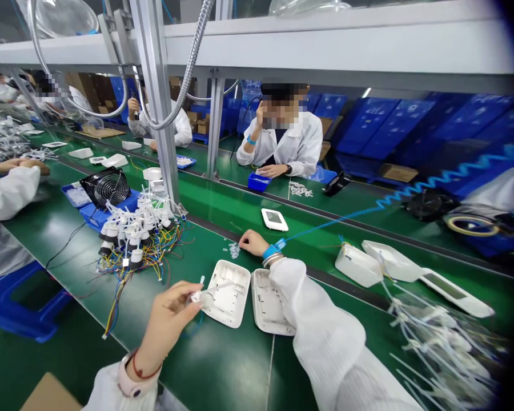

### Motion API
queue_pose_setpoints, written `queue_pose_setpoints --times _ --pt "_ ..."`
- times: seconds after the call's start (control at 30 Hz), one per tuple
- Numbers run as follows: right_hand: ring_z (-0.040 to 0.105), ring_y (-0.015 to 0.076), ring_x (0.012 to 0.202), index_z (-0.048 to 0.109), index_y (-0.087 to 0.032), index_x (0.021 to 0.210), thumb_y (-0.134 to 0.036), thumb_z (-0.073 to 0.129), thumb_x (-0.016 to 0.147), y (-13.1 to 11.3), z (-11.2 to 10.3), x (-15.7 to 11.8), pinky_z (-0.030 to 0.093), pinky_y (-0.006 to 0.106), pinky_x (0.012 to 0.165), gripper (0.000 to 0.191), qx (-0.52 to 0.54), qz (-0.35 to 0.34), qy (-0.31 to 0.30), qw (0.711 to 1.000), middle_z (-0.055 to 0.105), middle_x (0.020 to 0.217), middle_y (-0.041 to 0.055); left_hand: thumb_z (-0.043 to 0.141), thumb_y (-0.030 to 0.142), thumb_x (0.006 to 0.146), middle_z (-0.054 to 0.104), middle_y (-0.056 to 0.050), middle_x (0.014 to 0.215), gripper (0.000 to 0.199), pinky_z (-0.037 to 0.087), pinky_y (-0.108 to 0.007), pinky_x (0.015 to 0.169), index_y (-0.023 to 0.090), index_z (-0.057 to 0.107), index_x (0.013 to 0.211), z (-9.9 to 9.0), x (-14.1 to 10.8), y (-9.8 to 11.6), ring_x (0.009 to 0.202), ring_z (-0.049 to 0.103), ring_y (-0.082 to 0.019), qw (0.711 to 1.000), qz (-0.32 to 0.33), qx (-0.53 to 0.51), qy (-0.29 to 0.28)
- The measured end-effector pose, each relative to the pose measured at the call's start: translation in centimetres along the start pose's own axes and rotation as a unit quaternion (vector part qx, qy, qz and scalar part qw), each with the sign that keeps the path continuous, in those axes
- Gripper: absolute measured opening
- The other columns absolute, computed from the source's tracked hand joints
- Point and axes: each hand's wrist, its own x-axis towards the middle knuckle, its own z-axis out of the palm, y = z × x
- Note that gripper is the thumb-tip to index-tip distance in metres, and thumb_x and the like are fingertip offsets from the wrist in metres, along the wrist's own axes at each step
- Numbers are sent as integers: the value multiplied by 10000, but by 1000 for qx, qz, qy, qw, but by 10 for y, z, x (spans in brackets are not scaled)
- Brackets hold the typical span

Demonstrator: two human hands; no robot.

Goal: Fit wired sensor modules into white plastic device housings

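My left hand (175, 314) pinches a small white plastic part with a thin tube (216, 289), held over the left edge of an open white housing (229, 308). Beside that housing lies a second white housing (266, 305), partly covered by my right sleeve. My right hand (253, 244) is farther forward, its fingers pressed together at a small pile of clear rings (234, 249); whatever they hold is too small to make out. A blue wrist strap (274, 249) with a coiled cord is on my right wrist.
Motors with coloured wires (132, 234) are heaped at the left, near a black fan (107, 187). A display unit (274, 219) lies on the green belt. White housings (357, 264) and tubed parts (445, 342) are at the right. Across the line sits a person (282, 137).
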Motion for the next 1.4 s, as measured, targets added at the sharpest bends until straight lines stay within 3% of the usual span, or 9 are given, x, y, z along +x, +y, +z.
queue_pose_setpoints --times 0.13,0.3,0.43,0.53,0.63,0.7,0.9,1.17,1.4 --pt "519 122 774 619 -137 583 -72 584 682 -3 3 0 404 201 741 122 8 9 -1 1000 584 731 20 671 222 696 599 -35 727 157 459 -197 512 200 701 848 -4 -2 0 606 563 -119 1000 6 19 20" --pt "515 179 890 570 -133 584 -82 577 713 -23 -19 -12 401 290 822 138 36 11 44 998 569 862 63 644 132 720 626 -18 710 208 449 -179 499 234 697 893 3 7 27 576 556 -99 988 105 90 -67" --pt "446 169 1099 533 -153 807 -207 326 900 -63 -63 -77 376 298 889 233 96 -34 131 986 446 1171 95 642 134 741 650 -32 729 193 457 -176 506 200 691 916 26 20 49 586 573 -96 958 223 136 -119" --pt "415 199 1139 483 -189 766 -258 421 890 -98 -92 -148 362 342 921 155 228 -128 256 931 458 1138 77 641 164 755 655 -37 719 162 473 -198 547 178 688 910 53 31 58 600 580 -106 937 281 146 -150" --pt "403 238 1140 506 -212 792 -252 457 872 -119 -101 -201 361 399 908 103 180 -135 271 936 462 1129 85 620 202 780 652 -35 716 129 474 -213 572 169 689 884 82 39 62 587 575 -105 925 290 147 -196" --pt "400 254 1136 517 -218 820 -240 466 864 -120 -101 -218 351 426 904 71 131 -126 275 944 462 1132 92 600 215 797 644 -31 709 123 463 -212 568 166 687 869 100 41 63 569 560 -99 919 291 144 -222" --pt "398 264 1132 510 -209 824 -240 454 870 -103 -104 -230 341 452 904 79 69 -101 306 944 459 1122 99 582 248 814 589 9 616 121 412 -199 528 201 688 850 133 38 65 535 526 -85 906 298 180 -241" --pt "417 260 1106 515 -215 811 -229 475 856 -100 -109 -235 334 457 892 61 27 -73 326 942 481 1080 88 562 269 832 617 -1 652 145 401 -206 527 204 692 828 145 39 63 523 501 -80 912 294 174 -227" --pt "487 211 1005 515 -204 799 -329 528 838 -92 -108 -226 407 376 870 132 269 -53 241 931 508 1024 77 588 254 810 607 1 622 134 416 -203 516 209 695 878 142 42 62 513 510 -86 916 284 141 -244"
